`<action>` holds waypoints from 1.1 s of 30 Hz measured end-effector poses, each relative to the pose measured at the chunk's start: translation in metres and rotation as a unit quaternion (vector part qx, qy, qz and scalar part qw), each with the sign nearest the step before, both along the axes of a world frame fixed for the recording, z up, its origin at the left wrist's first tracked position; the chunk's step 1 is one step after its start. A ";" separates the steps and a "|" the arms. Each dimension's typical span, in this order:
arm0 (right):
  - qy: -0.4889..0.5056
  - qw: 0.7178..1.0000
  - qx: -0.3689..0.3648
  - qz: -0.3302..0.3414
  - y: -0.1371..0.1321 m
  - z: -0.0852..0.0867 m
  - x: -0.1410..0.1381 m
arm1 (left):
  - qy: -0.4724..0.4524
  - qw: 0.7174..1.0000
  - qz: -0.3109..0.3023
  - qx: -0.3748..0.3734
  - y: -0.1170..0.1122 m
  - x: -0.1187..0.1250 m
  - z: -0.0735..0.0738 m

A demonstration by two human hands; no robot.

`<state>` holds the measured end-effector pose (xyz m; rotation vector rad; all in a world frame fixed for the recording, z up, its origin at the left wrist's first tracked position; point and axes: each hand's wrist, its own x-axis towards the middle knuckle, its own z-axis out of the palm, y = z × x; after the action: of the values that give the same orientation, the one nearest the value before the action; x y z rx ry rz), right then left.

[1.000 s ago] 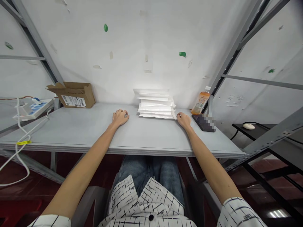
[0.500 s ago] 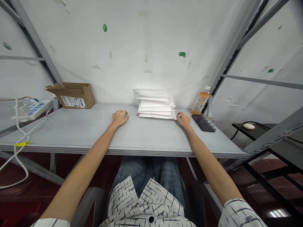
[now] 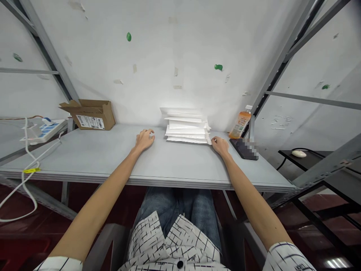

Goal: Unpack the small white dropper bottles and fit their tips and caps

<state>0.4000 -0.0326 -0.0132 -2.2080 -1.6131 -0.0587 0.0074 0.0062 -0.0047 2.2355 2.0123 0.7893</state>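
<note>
A stack of flat white packets point(image 3: 186, 131), like envelopes, lies on the grey tabletop point(image 3: 172, 162) against the wall, its layers unevenly staggered. To the left of the stack, with a gap between, is my left hand point(image 3: 144, 140); its fingers are loosely bent, thumb and forefinger apart, with nothing in them. My right hand point(image 3: 220, 145) is at the front right corner of the stack, fingers curled with thumb and forefinger together. Whether a packet edge is between those fingertips is too small to make out.
An open cardboard box point(image 3: 91, 114) stands back left, near a white power strip point(image 3: 46, 131) with a looped cable point(image 3: 31, 184). On the right, an orange drink bottle point(image 3: 240, 122) leans by the metal frame point(image 3: 252, 126), behind a dark phone point(image 3: 241, 148). A mouse point(image 3: 299, 153) sits on a black shelf.
The fingers of my left hand have lifted and spread slightly. The whole view has shifted a little; my right hand and the stack keep their places.
</note>
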 end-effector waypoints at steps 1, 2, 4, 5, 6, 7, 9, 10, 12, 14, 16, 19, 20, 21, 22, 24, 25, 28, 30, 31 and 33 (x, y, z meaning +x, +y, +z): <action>0.001 1.000 -0.001 -0.001 0.000 0.000 0.000 | -0.015 1.000 0.001 0.016 0.003 0.002 0.007; 0.001 1.000 -0.003 -0.002 0.001 0.000 0.000 | -0.024 0.999 0.001 0.036 0.006 0.005 0.016; -0.003 1.000 -0.006 -0.002 0.001 -0.001 0.000 | -0.024 0.997 -0.001 0.080 0.015 0.014 0.038; -0.006 1.000 -0.006 -0.001 0.001 -0.001 0.000 | -0.018 0.994 -0.004 0.104 0.020 0.019 0.051; -0.009 1.000 -0.006 0.001 0.001 -0.001 0.001 | -0.008 0.992 -0.011 0.127 0.026 0.025 0.062; -0.012 1.000 -0.006 0.003 0.001 -0.001 0.001 | 0.008 0.989 -0.024 0.145 0.031 0.032 0.073; -0.015 1.000 -0.005 0.005 0.000 0.000 0.000 | 0.047 0.984 -0.062 0.158 0.043 0.045 0.090; -0.015 1.000 -0.005 0.005 0.000 0.000 0.000 | 0.066 0.982 -0.082 0.155 0.049 0.052 0.096; -0.016 1.000 -0.004 0.006 -0.001 0.000 0.000 | 0.101 0.979 -0.106 0.140 0.061 0.063 0.103; -0.015 1.000 -0.005 0.008 -0.001 0.001 0.000 | 0.128 0.979 -0.104 0.116 0.074 0.071 0.106; -0.012 1.000 -0.007 0.009 -0.001 0.001 0.000 | 0.146 0.981 -0.094 0.092 0.085 0.077 0.106; -0.008 1.000 -0.010 0.011 -0.001 0.000 0.001 | 0.166 0.982 -0.075 0.055 0.096 0.083 0.105; -0.007 1.000 -0.010 0.011 -0.001 0.000 0.001 | 0.171 0.982 -0.065 0.046 0.098 0.085 0.104; -0.007 1.000 -0.010 0.012 -0.001 0.000 0.002 | 0.173 0.983 -0.054 0.038 0.099 0.086 0.103; -0.006 1.000 -0.010 0.012 -0.001 0.001 0.002 | 0.170 0.984 -0.045 0.033 0.099 0.087 0.102; -0.003 1.000 -0.010 0.014 -0.001 0.001 0.002 | 0.151 0.987 -0.043 0.029 0.098 0.086 0.098; -0.002 1.000 -0.011 0.015 -0.001 0.001 0.002 | 0.137 0.989 -0.047 0.028 0.097 0.085 0.097; -0.001 1.000 -0.013 0.014 -0.001 0.001 0.002 | 0.104 0.993 -0.060 0.022 0.095 0.081 0.092; -0.003 1.000 -0.011 0.011 -0.001 0.001 0.002 | 0.093 0.993 -0.063 0.023 0.093 0.078 0.089; -0.003 1.000 -0.011 0.011 -0.001 0.001 0.002 | 0.085 0.994 -0.064 0.025 0.092 0.077 0.087; -0.001 1.000 -0.012 0.013 -0.001 0.002 0.002 | 0.060 0.995 -0.068 0.033 0.091 0.077 0.083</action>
<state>0.4015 -0.0338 -0.0112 -2.2043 -1.6508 -0.0340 0.0849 0.0976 0.0782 2.4822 1.8812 0.7345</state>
